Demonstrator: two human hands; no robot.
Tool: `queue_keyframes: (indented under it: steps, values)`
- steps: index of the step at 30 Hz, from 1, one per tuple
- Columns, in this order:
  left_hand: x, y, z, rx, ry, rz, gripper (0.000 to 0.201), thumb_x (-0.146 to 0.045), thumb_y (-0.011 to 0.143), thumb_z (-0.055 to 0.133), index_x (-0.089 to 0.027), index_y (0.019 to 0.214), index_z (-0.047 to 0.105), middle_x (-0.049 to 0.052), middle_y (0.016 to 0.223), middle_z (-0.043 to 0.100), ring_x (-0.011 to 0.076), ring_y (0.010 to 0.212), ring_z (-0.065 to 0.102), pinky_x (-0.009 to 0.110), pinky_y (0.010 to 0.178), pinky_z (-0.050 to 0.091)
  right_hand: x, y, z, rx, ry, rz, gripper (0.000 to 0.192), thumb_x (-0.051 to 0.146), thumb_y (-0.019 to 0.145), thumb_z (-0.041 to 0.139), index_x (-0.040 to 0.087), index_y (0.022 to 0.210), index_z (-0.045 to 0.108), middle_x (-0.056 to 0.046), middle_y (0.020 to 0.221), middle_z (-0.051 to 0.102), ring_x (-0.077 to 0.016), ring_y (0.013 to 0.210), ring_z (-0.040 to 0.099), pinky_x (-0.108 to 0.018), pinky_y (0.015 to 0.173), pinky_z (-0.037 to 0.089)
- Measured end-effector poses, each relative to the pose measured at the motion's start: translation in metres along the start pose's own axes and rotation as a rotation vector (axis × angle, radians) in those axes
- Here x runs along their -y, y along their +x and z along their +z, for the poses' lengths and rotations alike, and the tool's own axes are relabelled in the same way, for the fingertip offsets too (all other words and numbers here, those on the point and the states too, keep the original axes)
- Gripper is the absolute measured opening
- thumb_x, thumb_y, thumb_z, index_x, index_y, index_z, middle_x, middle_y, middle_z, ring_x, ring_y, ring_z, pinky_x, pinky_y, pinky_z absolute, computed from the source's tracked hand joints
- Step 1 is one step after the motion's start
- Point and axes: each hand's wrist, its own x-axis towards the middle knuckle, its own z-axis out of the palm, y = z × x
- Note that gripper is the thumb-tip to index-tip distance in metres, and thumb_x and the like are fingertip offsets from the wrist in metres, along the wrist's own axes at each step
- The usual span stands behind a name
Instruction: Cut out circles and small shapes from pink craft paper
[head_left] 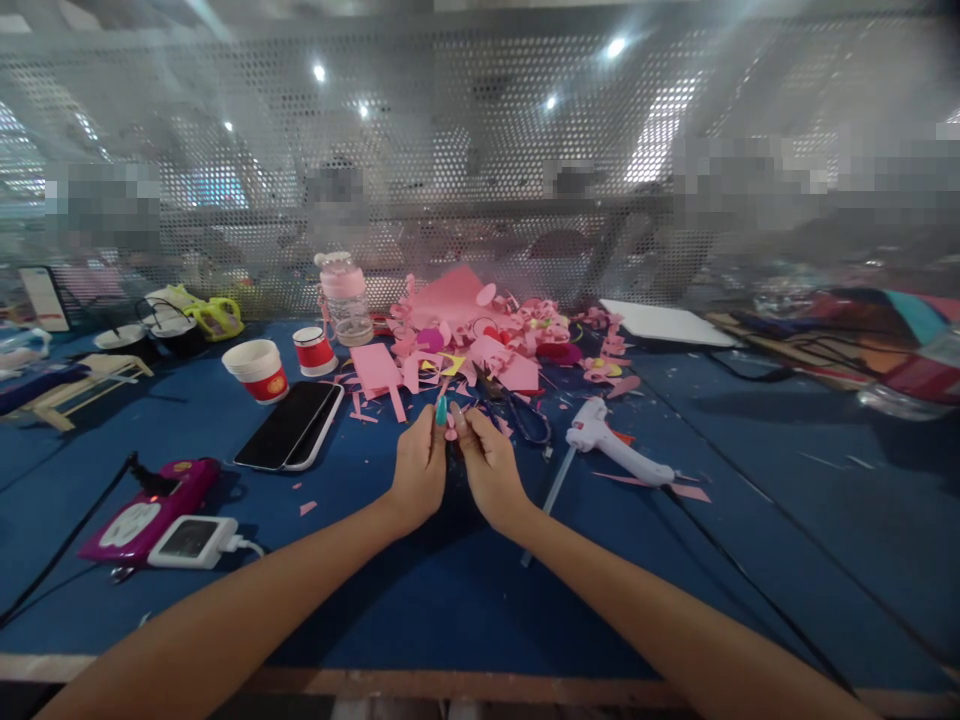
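My left hand (421,465) and my right hand (489,468) meet over the middle of the blue table. Between the thumbs and fingertips they pinch one small pink paper piece (451,430), mostly covered by the fingers. Just beyond lies a heap of pink paper scraps (487,330), with bits of yellow and magenta in it. Dark-handled scissors (525,415) rest at the heap's near edge, close to my right hand. Farther right a white glue gun (619,447) lies on its side, a clear glue stick (551,500) sticking out behind it toward me.
To the left are a phone (289,425), paper cups (259,372) and a purple power strip (150,510). A pink-lidded bottle (345,300) stands before the perforated metal screen (480,150). A black cord (757,590) crosses the right side. White board (664,323) lies at the back right.
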Motion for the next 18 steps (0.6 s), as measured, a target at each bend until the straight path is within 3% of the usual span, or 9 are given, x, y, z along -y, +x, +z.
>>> queue_keyframes:
  steps: [8,18]
  values:
    - [-0.0047,-0.0044,0.0018,-0.006,0.092,0.017,0.024,-0.029,0.09,0.024,-0.018,0.08,0.042,-0.001,0.058,0.048,0.0121,0.049,0.046,0.025,0.049,0.034,0.0042,-0.0054,0.0051,-0.063,0.052,-0.02,0.024,0.029,0.087,0.036,0.02,0.065,0.036,0.004,0.059,0.036,-0.0102,0.054,0.034,-0.022,0.05,0.03]
    - [-0.0043,-0.0053,0.0022,-0.018,0.016,0.022,0.027,-0.032,0.09,0.025,-0.018,0.078,0.044,-0.002,0.058,0.047,0.0105,0.049,0.045,0.024,0.049,0.036,0.0035,-0.0038,0.0026,-0.072,-0.074,-0.103,0.024,0.026,0.088,0.034,0.02,0.065,0.036,0.004,0.056,0.037,-0.0096,0.049,0.035,-0.022,0.047,0.028]
